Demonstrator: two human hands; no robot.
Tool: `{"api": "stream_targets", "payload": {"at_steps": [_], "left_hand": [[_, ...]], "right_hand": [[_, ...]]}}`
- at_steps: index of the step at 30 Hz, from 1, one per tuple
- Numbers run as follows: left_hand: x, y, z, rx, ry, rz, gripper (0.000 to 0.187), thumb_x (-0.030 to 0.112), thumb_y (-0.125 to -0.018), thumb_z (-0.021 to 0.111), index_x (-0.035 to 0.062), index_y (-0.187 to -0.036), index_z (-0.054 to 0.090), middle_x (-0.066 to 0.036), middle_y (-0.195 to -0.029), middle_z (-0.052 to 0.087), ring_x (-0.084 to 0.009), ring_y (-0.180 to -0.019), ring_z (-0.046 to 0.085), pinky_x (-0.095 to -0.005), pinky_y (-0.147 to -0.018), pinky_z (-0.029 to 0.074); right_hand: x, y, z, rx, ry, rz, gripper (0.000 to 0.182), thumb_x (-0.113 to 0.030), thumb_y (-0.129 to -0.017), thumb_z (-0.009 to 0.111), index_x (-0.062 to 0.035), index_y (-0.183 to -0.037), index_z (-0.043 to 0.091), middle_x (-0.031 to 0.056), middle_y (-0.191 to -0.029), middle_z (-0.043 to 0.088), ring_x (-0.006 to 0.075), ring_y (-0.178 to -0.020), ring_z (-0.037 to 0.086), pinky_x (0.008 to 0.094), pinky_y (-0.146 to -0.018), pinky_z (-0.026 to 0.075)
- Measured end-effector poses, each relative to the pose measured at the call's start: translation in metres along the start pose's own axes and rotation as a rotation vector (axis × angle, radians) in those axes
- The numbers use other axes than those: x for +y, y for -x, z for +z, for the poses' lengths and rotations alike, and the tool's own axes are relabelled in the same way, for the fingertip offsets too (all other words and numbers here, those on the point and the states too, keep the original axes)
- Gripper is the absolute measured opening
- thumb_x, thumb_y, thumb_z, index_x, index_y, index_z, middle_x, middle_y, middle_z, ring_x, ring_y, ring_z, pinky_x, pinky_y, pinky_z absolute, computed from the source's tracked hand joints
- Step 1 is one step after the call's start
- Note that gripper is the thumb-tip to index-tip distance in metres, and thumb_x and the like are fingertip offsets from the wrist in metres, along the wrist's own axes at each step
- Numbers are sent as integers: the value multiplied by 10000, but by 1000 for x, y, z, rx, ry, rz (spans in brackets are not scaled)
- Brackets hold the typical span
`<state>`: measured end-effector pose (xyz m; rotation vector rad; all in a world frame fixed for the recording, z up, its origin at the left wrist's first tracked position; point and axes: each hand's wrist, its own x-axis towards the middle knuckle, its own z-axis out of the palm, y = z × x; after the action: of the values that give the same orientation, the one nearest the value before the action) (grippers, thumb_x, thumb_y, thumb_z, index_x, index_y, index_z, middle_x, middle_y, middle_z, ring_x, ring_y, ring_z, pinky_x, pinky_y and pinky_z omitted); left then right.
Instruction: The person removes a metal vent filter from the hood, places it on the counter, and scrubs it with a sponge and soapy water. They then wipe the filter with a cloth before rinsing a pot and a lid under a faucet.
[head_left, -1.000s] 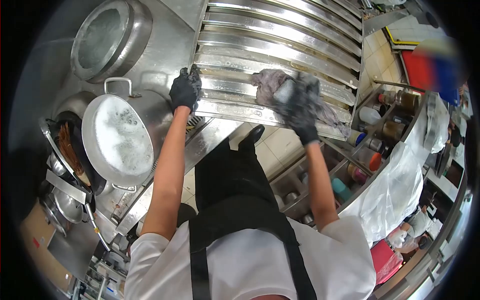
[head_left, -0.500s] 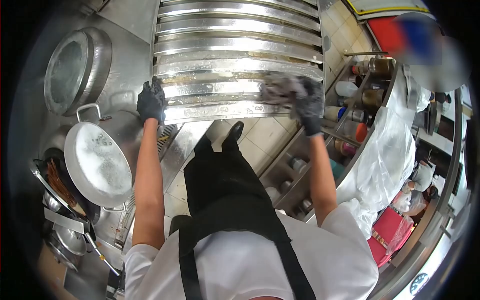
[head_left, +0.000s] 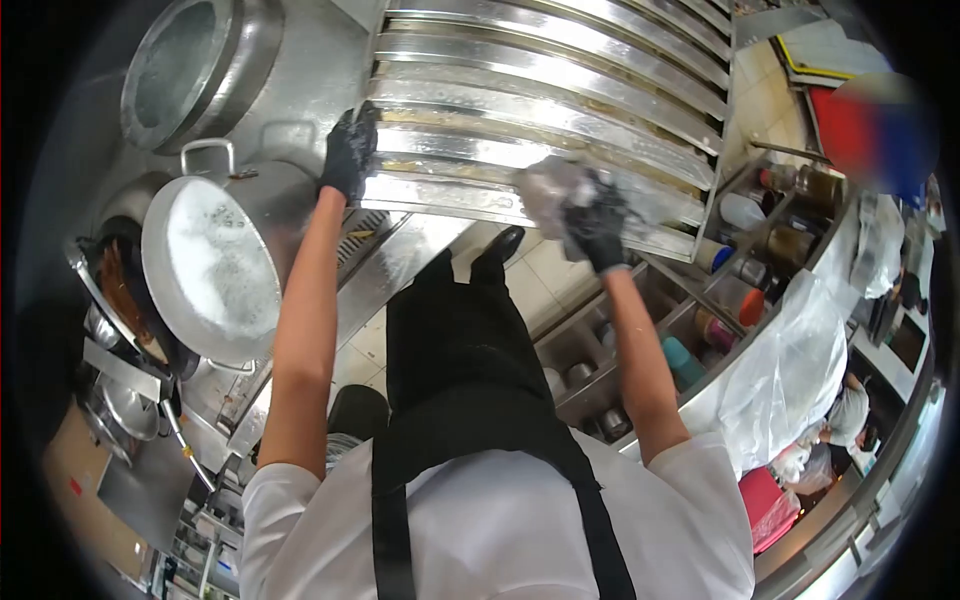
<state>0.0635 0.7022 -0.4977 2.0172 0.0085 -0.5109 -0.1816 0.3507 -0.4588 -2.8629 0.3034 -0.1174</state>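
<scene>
The rag [head_left: 548,190] has slid leftward along the slatted panel [head_left: 560,110], right hand [head_left: 597,222] clutching it, left hand [head_left: 348,155] gripping the panel's edge.

A slatted steel filter panel [head_left: 560,110] spans the 12 to 2 o'clock area, with a grey rag [head_left: 548,190] pressed against its lower slats. At 9 o'clock, a foam-filled pot [head_left: 210,270] sits on the steel bench [head_left: 300,80]. At 3 o'clock, shelves [head_left: 740,260] carry jars and bottles.
</scene>
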Motion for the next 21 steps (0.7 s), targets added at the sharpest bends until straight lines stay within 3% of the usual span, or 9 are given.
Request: {"api": "stream_targets", "payload": {"at_steps": [1, 5, 6, 8, 11, 14, 15, 18, 21], "left_hand": [[3, 1, 4, -17, 628, -193, 306, 194, -1017, 499, 1, -1230, 605, -40, -1007, 689, -154, -913, 630, -265, -771, 502], [-5, 12, -11, -25, 775, -281, 329, 200, -1020, 476, 16, -1265, 596, -66, -1138, 667, -139, -1015, 613, -310, -858, 507], [-17, 23, -24, -130, 1087, -271, 349, 274, -992, 498, 31, -1211, 621, -74, -1083, 667, -174, -963, 625, -336, -812, 513], [-33, 10, -31, -266, 1398, -237, 379, 347, -964, 519, 46, -1156, 647, -81, -1028, 667, -210, -910, 637, -363, -766, 519], [30, -5, -7, 173, -477, -144, 633, 580, -953, 403, 22, -1138, 639, -254, -1102, 657, -429, -1067, 607, -485, -892, 472], [77, 23, 0, 270, -495, -216, 656, 590, -950, 389, 10, -1148, 622, -283, -1106, 634, -451, -1078, 584, -524, -905, 454], [75, 22, 0, 264, -533, -238, 623, 599, -949, 366, 58, -1125, 621, -257, -1081, 661, -436, -1041, 623, -533, -895, 475], [67, 18, -1, 246, -592, -247, 636, 603, -950, 350, 59, -1144, 615, -268, -1083, 657, -431, -1043, 626, -527, -907, 473], [75, 24, -4, 271, -581, -249, 630, 591, -955, 335, 62, -1156, 611, -274, -1080, 656, -433, -1042, 626, -530, -916, 469]], "right_hand": [[-51, -16, 5, 34, -132, 47, 584, -403, -808, 636, -169, -1335, 546, 152, -1362, 528, 385, -1298, 445, 532, -1020, 372], [-223, -93, 19, -241, -433, -32, 553, -410, -820, 590, -160, -1311, 541, 204, -1289, 546, 392, -1146, 548, 506, -921, 464], [-251, -95, 55, 31, -286, -179, 563, -435, -836, 576, -143, -1315, 533, 193, -1321, 527, 389, -1202, 517, 486, -973, 439], [-268, -107, 39, -85, -445, -69, 660, -434, -820, 603, -173, -1409, 456, 253, -1333, 494, 414, -1163, 517, 530, -943, 432], [-234, -91, 19, -366, -270, -169, 624, -424, -866, 567, -147, -1413, 453, 198, -1418, 449, 383, -1326, 408, 472, -1046, 372], [-129, -37, 32, -55, -47, -127, 616, -496, -878, 584, -125, -1364, 501, 143, -1383, 476, 350, -1245, 462, 470, -1022, 356], [-105, -40, -9, -442, -68, 276, 689, -544, -845, 615, -141, -1387, 476, 130, -1396, 481, 316, -1268, 459, 446, -1044, 351], [78, 36, -11, -13, 183, 79, 539, -464, -953, 484, -162, -1398, 463, 123, -1439, 435, 294, -1339, 392, 433, -1127, 291], [187, 65, -54, -240, 540, 389, 458, -353, -979, 467, -125, -1376, 488, 142, -1442, 453, 293, -1335, 416, 413, -1128, 306]]}}
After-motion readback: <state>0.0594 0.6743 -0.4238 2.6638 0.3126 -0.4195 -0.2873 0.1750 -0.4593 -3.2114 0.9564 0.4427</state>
